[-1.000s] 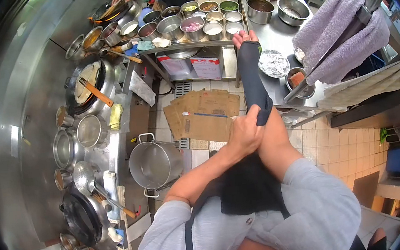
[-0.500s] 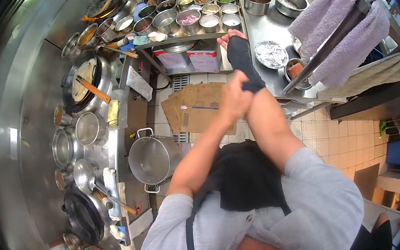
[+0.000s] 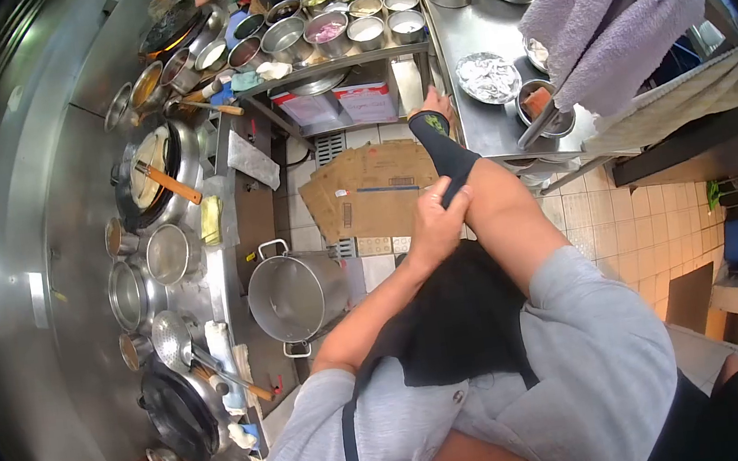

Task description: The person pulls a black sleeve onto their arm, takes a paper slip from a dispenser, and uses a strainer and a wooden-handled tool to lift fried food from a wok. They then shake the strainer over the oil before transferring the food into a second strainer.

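Note:
A black arm sleeve (image 3: pixel 450 156) with a yellow-green print covers my right forearm from the wrist to below the elbow. My left hand (image 3: pixel 438 226) is closed on the sleeve's edge nearest the elbow, its thumb pressed against the forearm. Beyond the sleeve, my right hand (image 3: pixel 435 106) reaches forward beside the steel counter's edge. Its fingers look loosely extended, and nothing shows in them. A black apron (image 3: pixel 452 321) hangs down my front over a grey shirt.
A large steel pot (image 3: pixel 296 295) stands at my left. Woks (image 3: pixel 178 411) line the stove, with a perforated ladle (image 3: pixel 172 337). Ahead are several ingredient bowls (image 3: pixel 328 33). Flattened cardboard (image 3: pixel 373 184) covers the floor. At right, a towel (image 3: pixel 589 41) hangs over the counter (image 3: pixel 465 37).
My left hand has moved down toward my body, still gripping the sleeve. My right hand has come lower and turned, so the sleeve's print shows.

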Tool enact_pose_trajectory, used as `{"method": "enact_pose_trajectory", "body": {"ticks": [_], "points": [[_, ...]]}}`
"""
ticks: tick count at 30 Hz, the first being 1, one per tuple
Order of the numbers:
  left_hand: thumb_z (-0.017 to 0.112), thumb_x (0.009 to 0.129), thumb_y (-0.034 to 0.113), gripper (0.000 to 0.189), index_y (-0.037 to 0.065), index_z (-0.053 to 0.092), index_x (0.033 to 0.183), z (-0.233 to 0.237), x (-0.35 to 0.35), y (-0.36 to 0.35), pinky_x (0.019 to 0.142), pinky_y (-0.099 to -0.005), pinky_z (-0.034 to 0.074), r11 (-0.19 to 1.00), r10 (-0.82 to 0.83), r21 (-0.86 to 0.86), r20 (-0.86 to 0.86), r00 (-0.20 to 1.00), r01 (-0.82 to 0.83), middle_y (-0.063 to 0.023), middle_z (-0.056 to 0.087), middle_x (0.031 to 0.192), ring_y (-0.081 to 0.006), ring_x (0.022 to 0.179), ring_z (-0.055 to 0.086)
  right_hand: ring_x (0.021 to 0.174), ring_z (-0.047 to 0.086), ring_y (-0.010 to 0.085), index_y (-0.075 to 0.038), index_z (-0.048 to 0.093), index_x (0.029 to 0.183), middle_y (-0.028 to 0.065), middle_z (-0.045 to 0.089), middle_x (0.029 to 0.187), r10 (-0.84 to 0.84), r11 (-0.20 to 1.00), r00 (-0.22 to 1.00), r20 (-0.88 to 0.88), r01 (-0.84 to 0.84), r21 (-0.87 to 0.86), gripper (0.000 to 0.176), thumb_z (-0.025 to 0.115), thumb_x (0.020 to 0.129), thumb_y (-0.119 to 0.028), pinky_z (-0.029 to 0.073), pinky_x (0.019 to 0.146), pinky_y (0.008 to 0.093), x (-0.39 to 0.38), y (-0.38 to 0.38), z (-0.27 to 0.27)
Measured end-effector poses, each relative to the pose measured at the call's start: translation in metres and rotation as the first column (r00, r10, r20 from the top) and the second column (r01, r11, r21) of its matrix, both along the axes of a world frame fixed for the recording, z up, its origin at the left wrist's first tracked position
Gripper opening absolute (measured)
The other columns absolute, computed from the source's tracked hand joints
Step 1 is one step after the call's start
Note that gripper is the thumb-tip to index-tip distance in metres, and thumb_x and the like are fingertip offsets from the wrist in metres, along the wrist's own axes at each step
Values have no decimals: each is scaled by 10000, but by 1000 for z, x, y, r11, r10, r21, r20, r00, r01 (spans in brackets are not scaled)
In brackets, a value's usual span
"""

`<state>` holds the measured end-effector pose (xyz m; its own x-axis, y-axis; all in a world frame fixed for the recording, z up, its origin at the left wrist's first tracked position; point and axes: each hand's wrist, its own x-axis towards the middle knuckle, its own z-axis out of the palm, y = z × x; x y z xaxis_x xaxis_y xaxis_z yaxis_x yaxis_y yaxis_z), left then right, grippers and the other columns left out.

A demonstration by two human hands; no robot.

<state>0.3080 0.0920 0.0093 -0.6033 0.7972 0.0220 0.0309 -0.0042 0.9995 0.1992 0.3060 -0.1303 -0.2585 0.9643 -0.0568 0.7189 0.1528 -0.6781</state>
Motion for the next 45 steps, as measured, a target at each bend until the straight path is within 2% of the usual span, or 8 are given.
{"method": "enact_pose_trajectory", "body": {"ticks": [8, 18, 22, 28, 32, 38, 41, 45], "points": [[584, 919, 29, 64, 34, 548, 972, -51, -38, 40, 730, -245, 494, 904, 166, 162, 719, 675, -395, -47, 625, 898, -96, 831, 596, 1155, 513, 406, -111, 514, 1364, 206, 512, 1200, 46, 961, 959, -281, 34, 273, 547, 633, 846, -241, 448, 978, 505, -24, 10, 13], [665, 906, 73, 176, 52, 498, 956, -53, -9, -1, 605, -257, 494, 999, -19, 30, -23, 1000, 20, -9, 572, 842, -82, 707, 565, 1252, 533, 459, 12, 634, 1223, 365, 508, 1352, 1, 960, 998, -68, -20, -280, 500, 583, 854, -322, 419, 1069, 491, 5, 16, -26], [622, 842, 34, 135, 30, 490, 870, -67, -3, 15, 591, -273, 418, 994, 95, -88, 491, 866, -59, 4, 513, 755, -83, 675, 473, 1312, 487, 462, -25, 609, 1295, 331, 508, 1378, 86, 958, 995, 52, -69, -280, 491, 529, 876, -266, 384, 1109, 515, -2, 18, -44], [645, 823, -3, 165, 36, 501, 897, -23, -33, 29, 591, -322, 474, 987, 136, -9, -480, 867, -160, -106, 596, 749, -219, 622, 581, 1114, 591, 303, -142, 686, 1222, 120, 629, 1195, 398, 608, 630, 667, -725, 323, 339, 504, 956, -244, 403, 959, 539, 33, 2, 10], [647, 794, -1, 154, 35, 556, 913, 28, -16, 46, 599, -374, 509, 978, 199, 197, -752, 629, -74, -154, 609, 766, -327, 661, 632, 1145, 587, 286, -144, 707, 1195, 86, 646, 1181, 294, 354, 234, 927, -927, 122, 330, 468, 995, -253, 382, 962, 607, 27, -4, 8], [774, 717, 12, 401, 17, 536, 1039, 8, 1, 13, 699, -363, 533, 965, 221, 259, -716, 662, -42, -145, 637, 952, -274, 828, 676, 1119, 642, 398, -25, 721, 1090, 239, 676, 1187, 248, 968, 959, 138, -242, -60, 319, 541, 874, -177, 489, 942, 524, -6, 43, 44], [813, 749, 66, 550, 15, 453, 1161, -2, -14, 39, 875, -352, 494, 948, 289, -42, -298, 910, -315, -135, 588, 1155, -214, 1069, 608, 1071, 650, 451, 21, 731, 1020, 306, 674, 1091, 182, 983, 983, -39, -183, -17, 362, 595, 834, -259, 519, 927, 479, -40, 74, 62], [682, 889, 112, 510, -32, 399, 1288, -10, 41, 45, 986, -403, 441, 954, 154, 246, 80, 985, -169, -189, 540, 1294, -268, 1197, 537, 1018, 667, 433, -15, 714, 1024, 259, 697, 1053, 170, 970, 967, -192, -129, 207, 338, 585, 829, -259, 503, 917, 509, -71, 85, 105]]}}
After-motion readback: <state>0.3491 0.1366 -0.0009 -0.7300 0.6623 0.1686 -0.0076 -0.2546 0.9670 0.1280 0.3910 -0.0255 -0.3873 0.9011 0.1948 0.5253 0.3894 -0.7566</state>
